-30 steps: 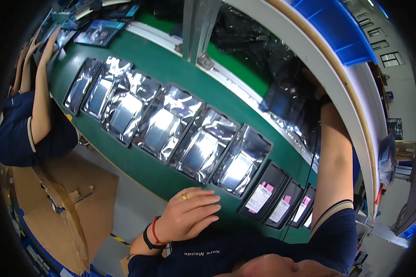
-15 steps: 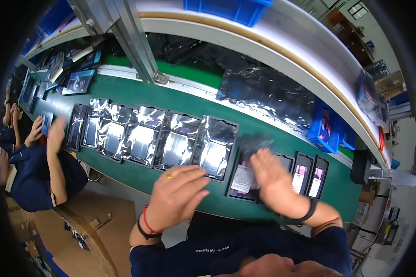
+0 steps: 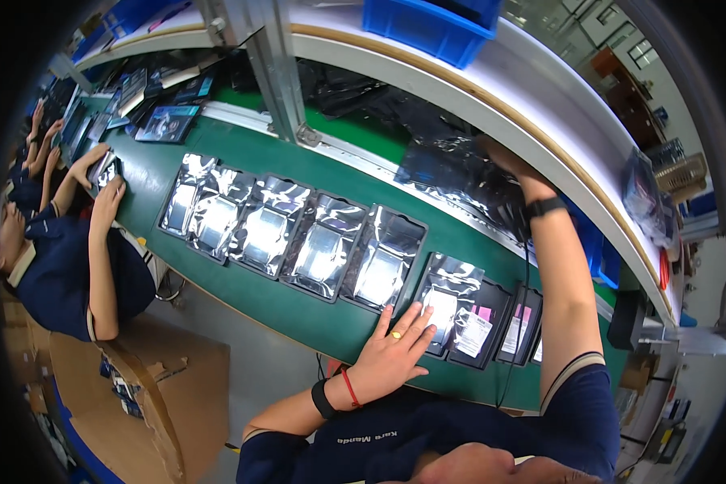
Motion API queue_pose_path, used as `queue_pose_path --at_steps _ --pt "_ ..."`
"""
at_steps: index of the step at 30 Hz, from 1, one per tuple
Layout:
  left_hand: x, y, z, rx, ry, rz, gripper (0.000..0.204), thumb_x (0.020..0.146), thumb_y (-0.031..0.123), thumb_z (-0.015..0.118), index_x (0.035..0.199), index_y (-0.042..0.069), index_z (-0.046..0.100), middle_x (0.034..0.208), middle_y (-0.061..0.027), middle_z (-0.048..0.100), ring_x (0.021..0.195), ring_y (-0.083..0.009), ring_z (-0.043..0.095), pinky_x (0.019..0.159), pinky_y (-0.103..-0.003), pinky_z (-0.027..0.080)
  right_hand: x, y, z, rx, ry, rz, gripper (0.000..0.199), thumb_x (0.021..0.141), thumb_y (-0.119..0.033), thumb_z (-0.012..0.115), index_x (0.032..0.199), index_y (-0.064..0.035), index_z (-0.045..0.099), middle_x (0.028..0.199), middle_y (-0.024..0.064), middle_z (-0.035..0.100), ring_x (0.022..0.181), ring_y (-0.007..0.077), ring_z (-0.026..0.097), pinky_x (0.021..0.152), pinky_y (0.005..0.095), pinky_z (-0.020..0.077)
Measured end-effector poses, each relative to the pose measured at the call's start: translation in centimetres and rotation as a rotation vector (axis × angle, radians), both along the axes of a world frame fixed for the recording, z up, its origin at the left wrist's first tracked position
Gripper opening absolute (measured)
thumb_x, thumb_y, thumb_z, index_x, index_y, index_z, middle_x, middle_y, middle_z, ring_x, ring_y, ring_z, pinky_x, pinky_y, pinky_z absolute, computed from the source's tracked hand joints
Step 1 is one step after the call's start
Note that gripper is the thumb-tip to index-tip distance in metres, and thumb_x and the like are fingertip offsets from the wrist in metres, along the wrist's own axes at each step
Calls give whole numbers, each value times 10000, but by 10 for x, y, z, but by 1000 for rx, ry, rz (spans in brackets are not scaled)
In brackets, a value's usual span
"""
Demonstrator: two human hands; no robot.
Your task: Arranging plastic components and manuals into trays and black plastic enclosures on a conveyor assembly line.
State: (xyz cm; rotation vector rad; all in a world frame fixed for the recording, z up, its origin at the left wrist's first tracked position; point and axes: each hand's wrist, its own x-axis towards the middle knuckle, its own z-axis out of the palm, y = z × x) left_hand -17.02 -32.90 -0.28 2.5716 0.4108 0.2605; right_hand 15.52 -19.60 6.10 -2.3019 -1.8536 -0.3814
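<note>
My left hand (image 3: 397,348) lies with its fingers spread on the lower left part of a shiny plastic bag (image 3: 452,302), which covers a black tray in front of me. My right hand (image 3: 504,161) reaches far forward to a heap of glossy dark plastic bags (image 3: 452,165) under the shelf. Its fingers are hidden there. Just right of the covered tray, another black tray (image 3: 500,308) shows pink items and a white label (image 3: 471,332) inside. To the left stands a row of several black trays (image 3: 383,258) under shiny film.
A black cable (image 3: 518,331) hangs beside my right arm. The shelf edge (image 3: 476,85) crosses above the bags, with a blue bin (image 3: 431,28) on it. At the left, a co-worker's hands (image 3: 97,173) hold a small dark item. A cardboard box (image 3: 149,403) stands below the table.
My left hand has moved right onto the bag-covered tray. My right hand has left the trays and gone forward to the heap. At the left, the end tray has left the row.
</note>
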Motion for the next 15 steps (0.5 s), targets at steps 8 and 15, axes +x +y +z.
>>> queue_pose_path --at_steps 8,15 --pt "-8 6 -11 -91 -91 -15 635 735 380 664 1238 32 493 1413 -101 344 1348 -263 244 1072 -505 188 56 59 -37 16 -154 186 347 840 -201 544 1160 -73 582 1130 196 582 1084 373 524 937 411 406" --pt "-15 10 -13 -89 -120 -63 595 776 372 630 1245 34 488 1411 -111 347 1353 -268 239 1076 -488 186 51 75 -51 135 -291 143 337 850 -167 525 1176 -96 577 1155 188 572 1111 371 507 957 410 390"
